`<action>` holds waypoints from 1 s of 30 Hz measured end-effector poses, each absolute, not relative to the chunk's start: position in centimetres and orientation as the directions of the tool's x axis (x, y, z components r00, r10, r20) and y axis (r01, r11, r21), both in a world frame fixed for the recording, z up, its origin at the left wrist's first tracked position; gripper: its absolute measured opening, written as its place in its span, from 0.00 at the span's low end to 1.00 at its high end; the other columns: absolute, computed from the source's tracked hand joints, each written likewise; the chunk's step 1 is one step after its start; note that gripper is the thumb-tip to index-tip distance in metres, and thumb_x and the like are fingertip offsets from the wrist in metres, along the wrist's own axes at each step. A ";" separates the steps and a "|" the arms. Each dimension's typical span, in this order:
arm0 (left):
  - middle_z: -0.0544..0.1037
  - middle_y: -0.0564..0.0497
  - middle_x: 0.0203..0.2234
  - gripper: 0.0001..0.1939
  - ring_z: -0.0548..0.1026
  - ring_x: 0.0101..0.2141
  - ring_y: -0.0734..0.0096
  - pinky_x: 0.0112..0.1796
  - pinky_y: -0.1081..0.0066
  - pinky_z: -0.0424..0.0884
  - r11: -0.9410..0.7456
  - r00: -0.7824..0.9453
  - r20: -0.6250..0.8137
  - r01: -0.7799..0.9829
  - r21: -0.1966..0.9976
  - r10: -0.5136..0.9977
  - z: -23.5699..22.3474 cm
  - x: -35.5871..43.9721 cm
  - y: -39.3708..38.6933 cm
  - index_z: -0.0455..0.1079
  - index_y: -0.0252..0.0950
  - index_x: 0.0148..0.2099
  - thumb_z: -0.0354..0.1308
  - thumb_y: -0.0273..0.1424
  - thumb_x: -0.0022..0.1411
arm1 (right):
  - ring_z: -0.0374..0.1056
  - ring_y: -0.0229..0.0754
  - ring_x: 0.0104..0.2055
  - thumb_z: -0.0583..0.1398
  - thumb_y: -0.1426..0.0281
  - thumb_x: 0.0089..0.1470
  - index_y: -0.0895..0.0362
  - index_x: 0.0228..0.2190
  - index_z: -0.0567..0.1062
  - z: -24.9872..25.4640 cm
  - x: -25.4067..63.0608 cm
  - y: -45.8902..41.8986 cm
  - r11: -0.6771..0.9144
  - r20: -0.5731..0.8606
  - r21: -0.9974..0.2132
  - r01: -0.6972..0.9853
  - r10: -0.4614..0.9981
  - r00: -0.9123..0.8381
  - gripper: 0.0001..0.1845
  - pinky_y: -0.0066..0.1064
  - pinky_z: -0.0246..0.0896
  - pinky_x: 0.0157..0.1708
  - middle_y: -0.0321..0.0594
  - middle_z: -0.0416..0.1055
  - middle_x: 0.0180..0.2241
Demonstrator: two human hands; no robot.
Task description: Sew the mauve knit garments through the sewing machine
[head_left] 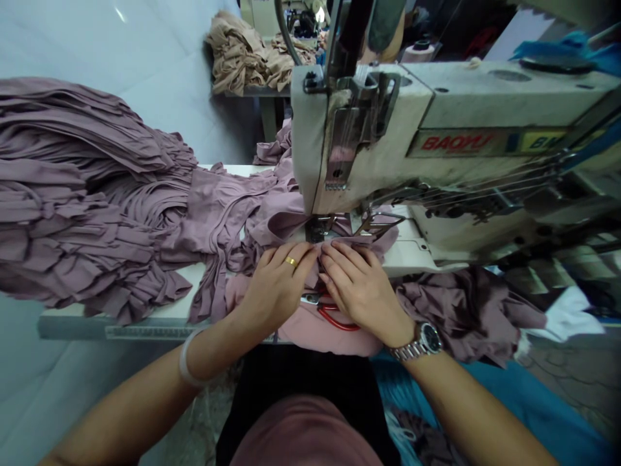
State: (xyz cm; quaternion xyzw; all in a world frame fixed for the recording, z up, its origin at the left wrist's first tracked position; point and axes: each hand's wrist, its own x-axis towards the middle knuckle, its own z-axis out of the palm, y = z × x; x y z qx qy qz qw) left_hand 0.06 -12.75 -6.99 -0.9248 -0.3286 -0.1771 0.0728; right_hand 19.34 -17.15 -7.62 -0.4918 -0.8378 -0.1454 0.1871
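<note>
Both hands are at the front of a white sewing machine (460, 97), close together below its presser foot (319, 228). My left hand (279, 281), with a gold ring, has its fingers together and pinches the edge of a mauve fabric piece (286, 223). Just beside it, my right hand (361, 288) grips the same edge, its fingers closed and pointing toward the needle area. The fabric runs under the foot and curls up around it. Under my right palm lie red-handled scissors (339, 318), partly covered, on a pink cloth (325, 333). My thumbs are mostly hidden.
A large heap of mauve fabric pieces (87, 194) covers the table's left side. Darker mauve cloth (466, 310) hangs at the right, near white cloth (572, 315). Blue cloth (524, 401) lies below. Beige fabric (237, 52) is piled on another table behind.
</note>
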 end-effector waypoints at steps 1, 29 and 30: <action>0.70 0.41 0.56 0.22 0.68 0.53 0.56 0.49 0.59 0.65 -0.773 0.724 0.375 0.633 -0.031 0.578 -7.0 0.1 -12.7 0.64 0.29 0.61 0.48 0.25 0.66 | 0.62 0.51 0.58 0.53 0.69 0.63 0.65 0.51 0.71 -7.6 19.3 -17.1 0.474 0.462 0.057 0.879 0.768 -0.444 0.18 0.45 0.59 0.52 0.49 0.67 0.57; 0.77 0.43 0.46 0.11 0.75 0.46 0.61 0.45 0.62 0.73 -0.896 0.810 0.454 0.441 -0.055 0.371 -5.6 -0.8 -10.8 0.72 0.31 0.48 0.50 0.26 0.69 | 0.65 0.45 0.47 0.55 0.74 0.60 0.62 0.45 0.74 -7.9 19.0 -16.1 0.516 0.589 -0.125 0.848 0.726 -0.355 0.13 0.40 0.63 0.47 0.48 0.74 0.46; 0.77 0.43 0.46 0.11 0.75 0.45 0.61 0.45 0.62 0.73 -0.896 0.808 0.456 0.442 -0.048 0.373 -5.6 -0.7 -10.8 0.72 0.31 0.48 0.51 0.27 0.69 | 0.65 0.45 0.46 0.55 0.74 0.60 0.62 0.44 0.74 -7.8 18.9 -16.1 0.506 0.595 -0.161 0.847 0.735 -0.326 0.12 0.40 0.64 0.46 0.48 0.74 0.44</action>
